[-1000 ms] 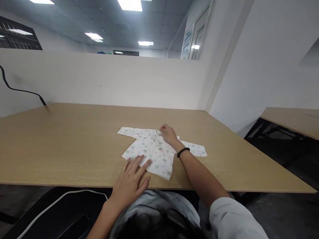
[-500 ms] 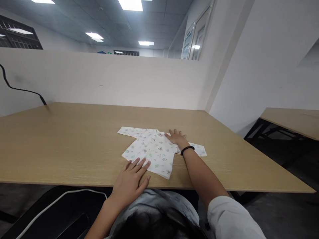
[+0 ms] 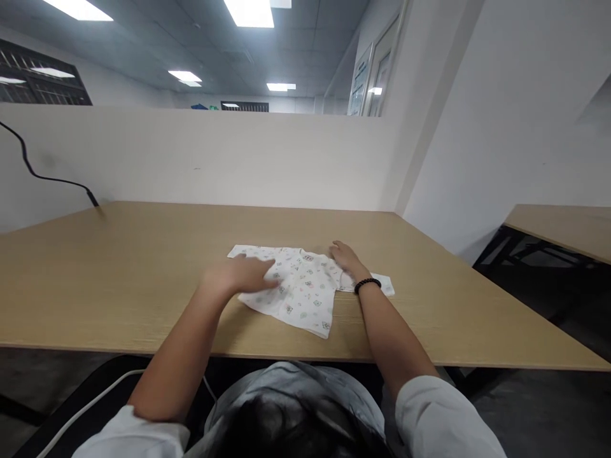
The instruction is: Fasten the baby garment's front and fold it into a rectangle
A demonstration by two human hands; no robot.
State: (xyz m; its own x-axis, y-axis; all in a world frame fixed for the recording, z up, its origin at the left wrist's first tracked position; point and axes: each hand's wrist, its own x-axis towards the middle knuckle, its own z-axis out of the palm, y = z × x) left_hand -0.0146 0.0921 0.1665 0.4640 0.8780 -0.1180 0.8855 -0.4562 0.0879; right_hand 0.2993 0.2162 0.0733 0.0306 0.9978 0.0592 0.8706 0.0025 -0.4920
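Observation:
A small white shirt with a scattered pastel print lies spread on the wooden table, its sleeves out to both sides. My left hand, smeared by motion, is over the shirt's left side, fingers stretched apart and holding nothing; part of the left sleeve and side is hidden beneath it. On the other side, my right hand is at the right shoulder and sleeve, its fingers extended with no cloth visibly gripped. A black beaded bracelet circles my right wrist.
A white partition rises along the table's back edge, joining a wall at the right. At the left back, a black cable hangs down to the tabletop. Another table stands at the far right.
My left hand has moved from the shirt's bottom hem up and left over its left side. My right hand has shifted slightly right, and its fingers are less spread.

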